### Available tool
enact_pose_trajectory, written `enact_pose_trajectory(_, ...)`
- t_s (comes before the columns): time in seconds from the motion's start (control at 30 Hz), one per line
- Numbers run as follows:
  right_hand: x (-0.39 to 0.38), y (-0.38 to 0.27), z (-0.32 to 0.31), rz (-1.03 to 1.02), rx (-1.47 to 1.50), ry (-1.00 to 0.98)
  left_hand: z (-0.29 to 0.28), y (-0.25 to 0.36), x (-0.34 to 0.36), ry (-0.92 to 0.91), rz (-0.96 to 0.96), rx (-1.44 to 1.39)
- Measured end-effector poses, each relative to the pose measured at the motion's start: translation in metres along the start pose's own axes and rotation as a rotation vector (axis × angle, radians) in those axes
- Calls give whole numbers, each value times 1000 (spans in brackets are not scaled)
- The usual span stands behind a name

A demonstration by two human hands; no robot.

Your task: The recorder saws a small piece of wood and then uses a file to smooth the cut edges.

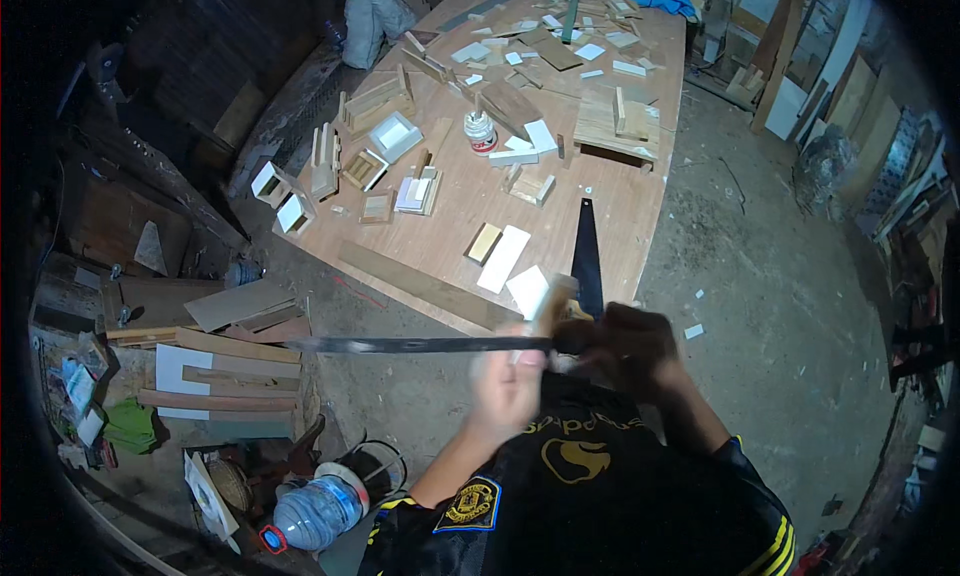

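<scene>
In front of my chest my left hand [508,384] is closed round a small pale wood block [552,304], blurred by motion. A long, narrow dark metal file [420,345] runs level across it, its tapered end pointing left. My right hand [640,344], dark and partly smeared, is closed at the file's right end; the handle itself is hidden. Just beyond the hands a handsaw [588,251] lies on the table, black blade pointing away. Beside it are a white rectangular piece [530,291], a longer white strip [504,258] and a small wooden block [483,242].
The wooden table [620,231] carries a glue jar [480,132], small wooden boxes [364,169], a low wooden stand [617,121] and many offcuts. At left, boards [235,366] are stacked low. A large water bottle [315,513] lies near my left elbow. Planks [780,51] lean at far right.
</scene>
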State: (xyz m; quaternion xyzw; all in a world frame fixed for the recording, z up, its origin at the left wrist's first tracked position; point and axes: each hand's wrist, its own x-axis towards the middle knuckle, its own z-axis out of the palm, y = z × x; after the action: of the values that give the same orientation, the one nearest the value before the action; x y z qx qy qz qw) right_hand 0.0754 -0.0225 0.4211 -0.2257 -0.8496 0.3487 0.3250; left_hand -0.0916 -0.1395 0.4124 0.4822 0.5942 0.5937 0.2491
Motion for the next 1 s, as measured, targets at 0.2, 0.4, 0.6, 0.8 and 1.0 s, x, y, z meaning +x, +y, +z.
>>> enact_pose_trajectory(0.2,-4,13,-7,18,-29,18,-5,-6,4,49,-4,-154)
enact_pose_trajectory(0.4,5,-1,-5,19,-50,1,-1,-10,3,126,-47,-221)
enact_pose_trajectory(0.6,16,-16,-6,-40,-24,43,6,-7,6,48,47,-50)
enact_pose_trajectory(0.8,12,-11,-4,1,-53,26,7,-1,11,55,-7,-142)
enact_pose_trajectory(1.0,10,-7,0,1,-18,48,2,-8,9,59,3,-222)
